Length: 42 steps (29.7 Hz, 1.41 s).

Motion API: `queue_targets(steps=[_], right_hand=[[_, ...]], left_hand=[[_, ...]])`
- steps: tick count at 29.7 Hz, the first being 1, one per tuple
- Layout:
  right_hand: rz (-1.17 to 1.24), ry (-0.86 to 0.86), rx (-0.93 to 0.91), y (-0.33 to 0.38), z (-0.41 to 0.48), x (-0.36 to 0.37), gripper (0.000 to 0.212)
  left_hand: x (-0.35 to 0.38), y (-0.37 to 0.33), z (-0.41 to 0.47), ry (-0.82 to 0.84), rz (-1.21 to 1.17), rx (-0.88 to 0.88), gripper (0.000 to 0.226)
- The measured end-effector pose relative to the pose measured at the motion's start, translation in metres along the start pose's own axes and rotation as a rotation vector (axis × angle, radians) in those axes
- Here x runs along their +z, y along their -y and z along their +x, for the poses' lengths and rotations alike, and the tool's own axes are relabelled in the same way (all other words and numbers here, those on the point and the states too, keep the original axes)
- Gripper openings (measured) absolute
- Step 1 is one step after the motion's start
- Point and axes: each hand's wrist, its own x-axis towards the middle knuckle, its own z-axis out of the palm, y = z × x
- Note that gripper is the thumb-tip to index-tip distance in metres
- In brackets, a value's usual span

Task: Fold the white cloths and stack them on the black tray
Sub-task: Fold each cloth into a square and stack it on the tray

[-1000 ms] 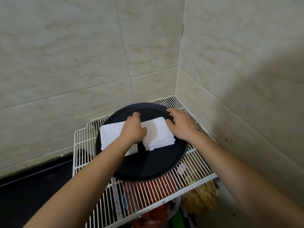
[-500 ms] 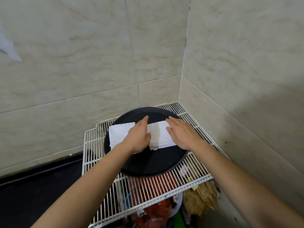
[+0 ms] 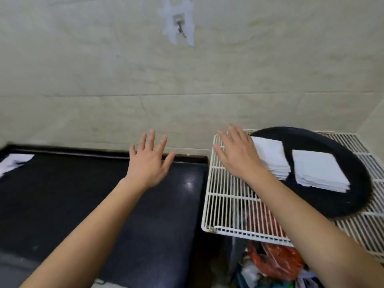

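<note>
1. Filling the upper half of the view, a tiled wall [image 3: 104,69] is seen; nothing of the task is kept on it.
2. A black counter [image 3: 62,204] is laid out on the left. It is judged to serve as the folding surface, being flat and just beside the rack.
3. A wire rack [image 3: 228,204] is set in the corner on the right, and the tray is borne on it. Red bags [image 3: 276,260] are glimpsed beneath it, but their contents cannot be made out.
4. The tray [image 3: 332,204] is placed toward the rack's right; its near rim is blurred.
5. Folded cloths are kept on the tray as a left stack [image 3: 272,156] and a right stack [image 3: 320,173], side by side and apart, probably so that neither pile is built too high. The layers cannot be counted, and the left stack's near-left corner is hidden by the right wrist.
6. The left hand [image 3: 147,163] is held over the counter's back edge and the right hand [image 3: 236,154] over the rack's left end. Fingers are spread and nothing is gripped. Whether any surface is touched cannot be told.
7. A loose cloth [image 3: 14,163], unfolded, is left at the counter's far left, cut off by the frame edge. It is judged to be the next one to be fetched.
8. A hook [image 3: 179,29] is fixed high on the wall, too blurred for detail.
</note>
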Motion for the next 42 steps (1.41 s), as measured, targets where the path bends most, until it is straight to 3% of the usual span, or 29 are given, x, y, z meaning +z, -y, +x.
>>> queue_targets(steps=[8,11,15,16,24,32,42], right_hand=[[-0.038,0.05,-0.26,0.212,0.026,0.056,0.06],[-0.079,0.064,-0.3,0.273,0.033,0.077,0.061],[-0.108,0.108,-0.393,0.412,0.022,0.127,0.061],[-0.114,0.114,-0.372,0.414,0.022,0.133,0.065],[-0.127,0.207,-0.509,0.624,0.037,0.202,0.066],[-0.102,0.223,-0.575,0.73,0.093,0.273,0.067],[-0.001,0.204,-0.629,0.861,0.245,0.358,0.067]], left_hand=[[-0.011,0.203,-0.092,-0.058,0.047,-0.27,0.064],[-0.01,0.264,-0.119,-0.025,0.051,-0.328,0.066],[-0.004,0.397,-0.185,0.046,0.049,-0.421,0.07],[0.001,0.4,-0.186,0.046,0.043,-0.418,0.07],[0.013,0.594,-0.267,0.04,0.011,-0.609,0.071],[0.041,0.698,-0.243,-0.026,0.068,-0.615,0.073],[0.036,0.882,-0.144,-0.034,0.069,-0.694,0.071]])
